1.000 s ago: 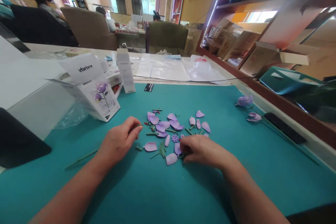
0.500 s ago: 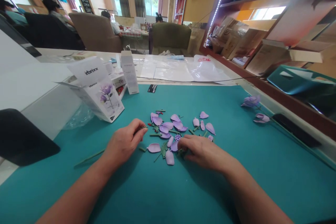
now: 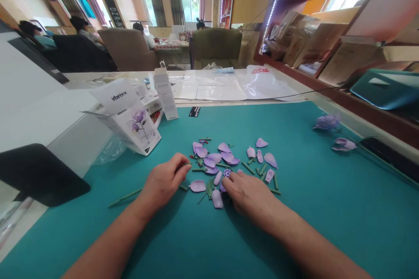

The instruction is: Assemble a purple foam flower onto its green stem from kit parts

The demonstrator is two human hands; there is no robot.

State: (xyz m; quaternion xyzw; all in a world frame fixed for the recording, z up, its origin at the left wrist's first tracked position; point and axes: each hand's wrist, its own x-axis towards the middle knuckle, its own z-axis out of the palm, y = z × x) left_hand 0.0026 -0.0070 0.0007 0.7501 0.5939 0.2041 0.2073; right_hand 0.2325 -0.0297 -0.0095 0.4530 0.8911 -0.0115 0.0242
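With the pile taken as the centre of a clock face, the loose purple petals (image 3: pixel 214 157) lay there on the teal mat (image 3: pixel 203 244), some overlapping, with a green leaf (image 3: pixel 210 188) toward six o'clock and a purple wheel-shaped piece (image 3: pixel 227 173) just beside the right fingertips; the left hand (image 3: pixel 165 183) was at eight o'clock, its thumb and forefinger pinched almost together on a small dark piece (image 3: pixel 186 164); the right hand (image 3: pixel 250 194) was at four o'clock, fingers curled down over the pile's edge, and because the hand itself hid their tips I could not tell how closely they met or whether they had hold of anything; short green stem pieces (image 3: pixel 275 181) lay toward three o'clock, and a longer green stem (image 3: pixel 126 197), partly hidden, toward eight; the work looked to be at an early stage, since the petals in the open lay separate and nearly all the parts seemed left to join; what stood as done was a full purple flower (image 3: pixel 327 121) out at two o'clock, with a purple bud (image 3: pixel 343 144) nearer three; the white box (image 3: pixel 136 130), flaps open, stood at ten o'clock.
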